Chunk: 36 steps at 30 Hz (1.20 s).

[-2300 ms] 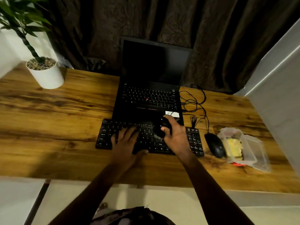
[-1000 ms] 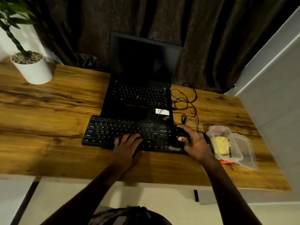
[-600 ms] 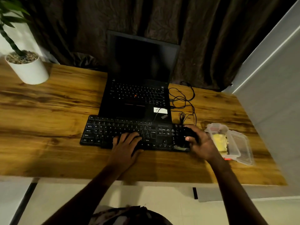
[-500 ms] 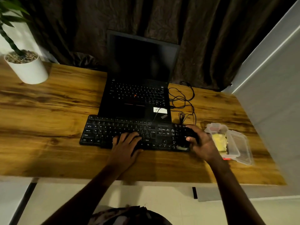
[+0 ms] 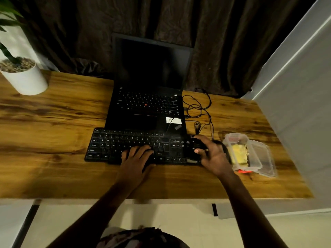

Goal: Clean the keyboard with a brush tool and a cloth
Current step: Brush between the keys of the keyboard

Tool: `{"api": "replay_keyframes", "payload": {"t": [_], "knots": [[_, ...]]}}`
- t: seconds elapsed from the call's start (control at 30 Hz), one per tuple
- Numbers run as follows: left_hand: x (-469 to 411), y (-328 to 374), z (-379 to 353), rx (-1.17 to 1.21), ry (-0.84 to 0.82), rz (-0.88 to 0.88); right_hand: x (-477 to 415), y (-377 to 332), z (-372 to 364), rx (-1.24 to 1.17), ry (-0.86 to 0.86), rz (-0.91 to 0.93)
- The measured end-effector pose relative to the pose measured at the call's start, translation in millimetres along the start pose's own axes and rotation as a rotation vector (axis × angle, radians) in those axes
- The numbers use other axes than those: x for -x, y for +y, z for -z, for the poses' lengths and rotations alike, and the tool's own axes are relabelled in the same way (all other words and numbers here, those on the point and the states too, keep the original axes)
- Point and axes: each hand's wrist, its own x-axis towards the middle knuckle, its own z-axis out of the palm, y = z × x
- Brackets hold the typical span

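Two hands tend a keyboard point(image 5: 125, 140) on a desk point(image 5: 53, 122); left hand point(image 5: 136, 159) presses straight fingers on its middle keys; right hand point(image 5: 214, 157) curls round a dark brush tool point(image 5: 197, 146) at its right end; light and stiff, it likely slides unless pinned flat.

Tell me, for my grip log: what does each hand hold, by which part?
Right hand grips a black rounded brush tool round its body; left hand rests flat on the black keyboard, empty.
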Motion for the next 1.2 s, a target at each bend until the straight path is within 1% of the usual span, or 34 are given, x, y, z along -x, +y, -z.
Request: {"api": "replay_keyframes", "payload": {"t": [0.07,0.17,0.23,0.37,0.47,0.6,0.7,0.77,0.9,0.97,1.03,1.1,1.2], "knots": [[0.0,-0.4,-0.9,0.004,-0.002,0.008,0.1,-16.0,-13.6,-0.030,0.004,0.011],[0.5,0.0,-0.6,0.006,0.001,0.018,1.7,-32.6,-24.3,-0.091,0.032,0.077],[0.2,0.2,0.5,0.004,0.002,0.015,3.5,-36.1,-18.4,-0.108,0.030,0.057],[0.0,0.6,2.2,0.019,0.017,0.004,2.2,-26.2,-1.9,0.004,0.010,0.029],[-0.1,0.7,1.4,0.016,0.018,0.015,-1.2,-24.4,-6.0,0.059,-0.005,0.005],[-0.8,0.5,1.1,0.003,0.010,0.019,-1.9,-41.7,-30.7,0.002,-0.073,0.049],[-0.6,1.0,2.6,0.013,0.009,0.020,-3.6,-42.9,-25.2,-0.068,-0.047,0.067],[-0.4,0.9,2.9,0.018,0.012,0.017,-4.9,-35.2,-14.3,-0.052,-0.022,0.047],[0.1,0.8,3.3,0.021,0.021,0.012,-6.3,-24.9,-10.1,0.118,-0.041,-0.029],[0.1,0.6,3.8,0.014,0.014,0.012,-6.5,-32.4,-21.5,0.069,-0.052,-0.022],[-0.2,0.9,3.9,0.012,0.005,0.012,-4.5,-39.7,-33.9,-0.011,-0.065,0.036],[0.0,1.2,4.3,0.015,-0.007,0.017,-2.7,-45.9,-35.2,-0.097,-0.043,0.069],[0.1,1.2,4.7,0.021,-0.018,0.023,-1.5,-39.4,-18.0,-0.126,-0.025,0.026]]}}
